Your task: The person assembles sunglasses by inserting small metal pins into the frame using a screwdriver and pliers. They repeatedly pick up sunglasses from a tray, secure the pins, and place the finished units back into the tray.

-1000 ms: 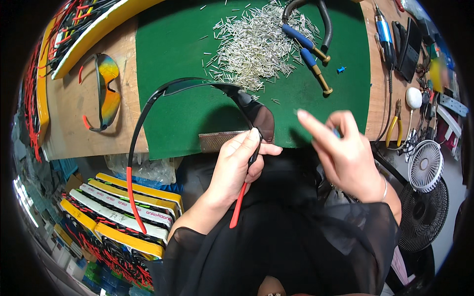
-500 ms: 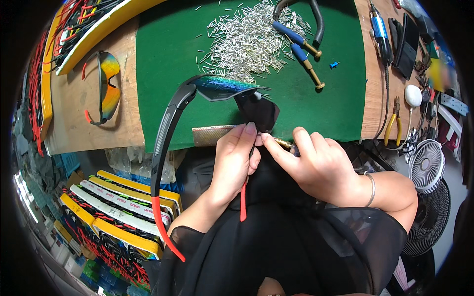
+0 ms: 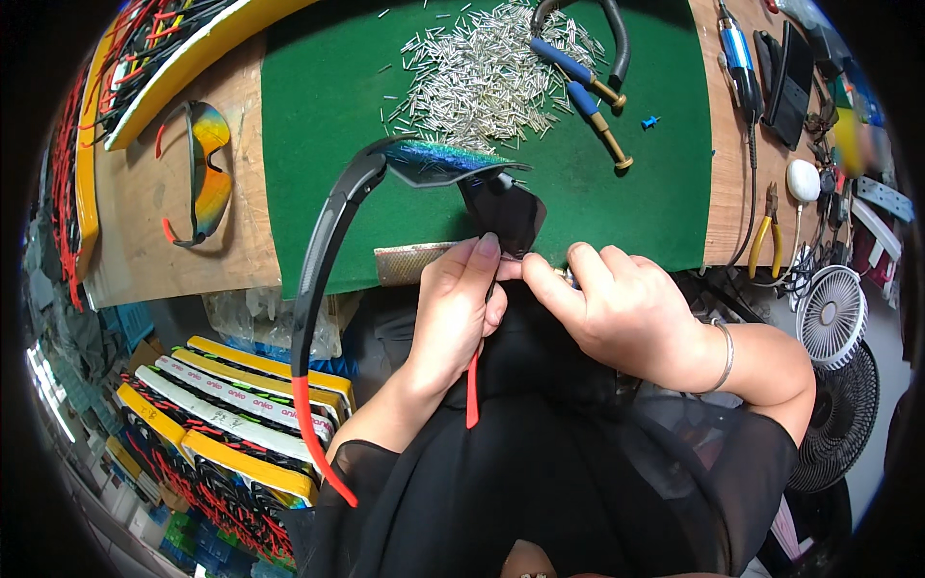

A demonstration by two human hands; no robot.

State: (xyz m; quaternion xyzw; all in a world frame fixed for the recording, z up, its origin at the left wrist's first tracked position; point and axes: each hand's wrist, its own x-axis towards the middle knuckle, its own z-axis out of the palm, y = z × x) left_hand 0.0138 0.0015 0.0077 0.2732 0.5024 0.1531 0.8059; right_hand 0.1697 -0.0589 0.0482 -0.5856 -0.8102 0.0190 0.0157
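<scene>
My left hand [image 3: 461, 297] is closed on a pair of wraparound sunglasses [image 3: 323, 246], pinching them near one hinge at the mat's front edge. They have a black frame, a blue-green mirrored lens and red temple tips; one temple arcs out to the left and the other runs down below my left fingers. My right hand [image 3: 617, 303] is curled with its index fingertip against that same hinge. Within its fingers is a small brass-tipped tool, now almost wholly hidden. Under the glasses, a rough-textured metal bar [image 3: 409, 265] lies along the edge of the green mat [image 3: 337, 193].
Small metal pins [image 3: 491, 77] are heaped at the mat's back, beside two blue-handled brass tools [image 3: 599, 125]. Orange-lens sunglasses [image 3: 210, 173] lie left. Pliers [image 3: 768, 236], a blue rotary tool [image 3: 739, 53] and a white fan [image 3: 832, 316] are right. Boxes of glasses [image 3: 231, 400] stand lower left.
My right hand has shifted slightly, with its index finger more bent; the brass part of the tool that showed beside it is now covered. The left hand and the sunglasses stay nearly in place.
</scene>
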